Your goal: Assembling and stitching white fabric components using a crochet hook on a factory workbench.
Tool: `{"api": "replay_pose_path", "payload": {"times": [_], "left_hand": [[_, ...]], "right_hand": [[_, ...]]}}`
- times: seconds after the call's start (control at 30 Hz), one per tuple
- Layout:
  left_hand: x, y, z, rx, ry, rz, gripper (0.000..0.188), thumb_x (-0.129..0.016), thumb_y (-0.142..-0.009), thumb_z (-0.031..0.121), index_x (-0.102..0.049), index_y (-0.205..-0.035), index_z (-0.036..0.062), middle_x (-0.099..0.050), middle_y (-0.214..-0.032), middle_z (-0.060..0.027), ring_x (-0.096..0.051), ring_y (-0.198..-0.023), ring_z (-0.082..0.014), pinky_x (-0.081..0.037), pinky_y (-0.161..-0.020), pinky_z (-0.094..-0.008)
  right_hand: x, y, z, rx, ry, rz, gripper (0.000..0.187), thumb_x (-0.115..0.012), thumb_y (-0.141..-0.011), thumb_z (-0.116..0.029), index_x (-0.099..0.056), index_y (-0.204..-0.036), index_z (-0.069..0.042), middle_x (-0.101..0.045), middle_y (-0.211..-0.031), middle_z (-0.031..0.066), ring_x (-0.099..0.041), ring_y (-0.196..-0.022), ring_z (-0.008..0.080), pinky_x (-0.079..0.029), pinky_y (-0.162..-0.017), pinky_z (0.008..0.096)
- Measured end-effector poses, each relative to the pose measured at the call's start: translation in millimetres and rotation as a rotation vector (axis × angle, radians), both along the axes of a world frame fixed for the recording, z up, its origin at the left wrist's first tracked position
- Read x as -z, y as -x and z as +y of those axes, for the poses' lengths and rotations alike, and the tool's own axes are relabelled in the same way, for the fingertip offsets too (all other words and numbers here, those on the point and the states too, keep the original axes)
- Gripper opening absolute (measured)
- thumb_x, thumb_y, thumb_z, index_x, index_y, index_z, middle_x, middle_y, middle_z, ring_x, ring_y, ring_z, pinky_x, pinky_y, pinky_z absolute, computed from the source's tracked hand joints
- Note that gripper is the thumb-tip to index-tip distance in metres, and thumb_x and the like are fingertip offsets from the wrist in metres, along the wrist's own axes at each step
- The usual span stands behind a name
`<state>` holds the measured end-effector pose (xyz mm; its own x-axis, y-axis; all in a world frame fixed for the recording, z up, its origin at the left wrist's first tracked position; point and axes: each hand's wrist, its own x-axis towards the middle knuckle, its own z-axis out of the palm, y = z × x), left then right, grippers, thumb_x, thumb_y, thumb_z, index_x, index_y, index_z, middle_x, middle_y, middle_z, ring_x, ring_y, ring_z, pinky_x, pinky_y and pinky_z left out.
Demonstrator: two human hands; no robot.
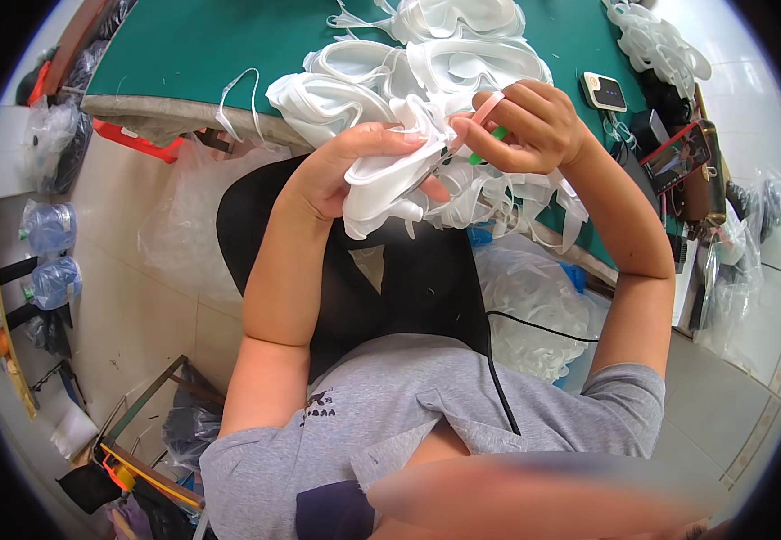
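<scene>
My left hand [327, 166] is closed around a bundle of soft white curved pieces [377, 193], thumb on top, just off the table's near edge. Close against its right side, my right hand [530, 130] is closed on a small object with a pale pink loop [487, 108] and green parts [476, 158]. The fingers hide most of that object, so its kind cannot be made out. Beyond both hands lie stacks of similar white curved pieces [476, 67] with thin straps. More white straps [507, 202] hang at the table edge below my right hand.
The green table [201, 54] spans the far side. At its right are a small white device with a dark screen [604, 91], cables and a phone-like screen [678, 157]. A clear bag of white pieces [534, 306] sits below. A black cord [543, 331] crosses near my lap.
</scene>
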<state>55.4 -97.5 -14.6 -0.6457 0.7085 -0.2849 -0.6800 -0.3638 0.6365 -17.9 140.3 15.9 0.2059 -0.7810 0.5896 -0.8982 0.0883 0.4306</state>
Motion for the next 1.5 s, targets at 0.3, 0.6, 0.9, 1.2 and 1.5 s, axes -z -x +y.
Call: {"api": "replay_pose_path", "payload": {"times": [0.3, 0.6, 0.9, 1.2, 1.5], "left_hand": [[-11.4, -4.6, 6.7, -0.078, 0.029, -0.068, 0.042, -0.064, -0.083, 0.026, -0.057, -0.112, -0.0028, -0.068, -0.084, -0.0195, -0.065, -0.059, -0.0148, -0.049, -0.045, -0.0204], [-5.2, -3.5, -0.9, -0.053, 0.006, 0.024, 0.042, -0.059, -0.086, 0.032, -0.058, -0.111, -0.0022, -0.069, -0.087, -0.0209, -0.065, -0.066, -0.0140, -0.050, -0.056, -0.0218], [0.0, -10.4, 5.2, -0.179, 0.090, 0.056, 0.039, -0.062, -0.088, 0.030, -0.056, -0.114, 0.0008, -0.064, -0.096, -0.0048, -0.063, -0.082, -0.0108, -0.050, -0.069, -0.0247], [6.3, -22.1, -3.0, -0.312, 0.081, 0.232, 0.043, -0.061, -0.089, 0.027, -0.051, -0.120, -0.0012, -0.062, -0.108, -0.0085, -0.063, -0.095, -0.0169, -0.049, -0.084, -0.0294], [16.0, -9.5, -1.7, -0.475, -0.102, -0.006, 0.041, -0.058, -0.091, 0.024, -0.050, -0.126, 0.0040, -0.060, -0.118, -0.0091, -0.059, -0.108, -0.0223, -0.048, -0.092, -0.0387]], "right_hand": [[-5.5, -1.4, -4.4, -0.054, -0.061, -0.013, 0.049, -0.073, -0.069, -0.011, -0.056, -0.115, -0.011, -0.060, -0.076, 0.0057, -0.051, -0.055, 0.0118, -0.038, -0.046, 0.0202], [-19.8, -4.1, 8.4, 0.043, -0.098, 0.065, 0.043, -0.072, -0.075, -0.017, -0.057, -0.115, -0.012, -0.061, -0.075, 0.0032, -0.054, -0.058, 0.0099, -0.038, -0.047, 0.0203], [-36.9, -109.4, -8.2, 0.473, 0.312, -1.522, 0.034, -0.053, -0.086, 0.005, -0.042, -0.118, 0.000, -0.064, -0.082, 0.0062, -0.063, -0.075, 0.0114, -0.050, -0.067, 0.0238], [-24.6, -119.6, -34.2, 0.134, 0.450, -1.895, 0.029, -0.064, -0.084, 0.002, -0.047, -0.107, -0.002, -0.064, -0.089, 0.0056, -0.057, -0.073, 0.0057, -0.045, -0.063, 0.0195], [-8.3, -136.5, -28.4, 0.338, 0.697, -1.470, 0.023, -0.065, -0.085, -0.003, -0.053, -0.106, -0.002, -0.065, -0.087, 0.0025, -0.061, -0.082, 0.0042, -0.046, -0.064, 0.0177]]}}
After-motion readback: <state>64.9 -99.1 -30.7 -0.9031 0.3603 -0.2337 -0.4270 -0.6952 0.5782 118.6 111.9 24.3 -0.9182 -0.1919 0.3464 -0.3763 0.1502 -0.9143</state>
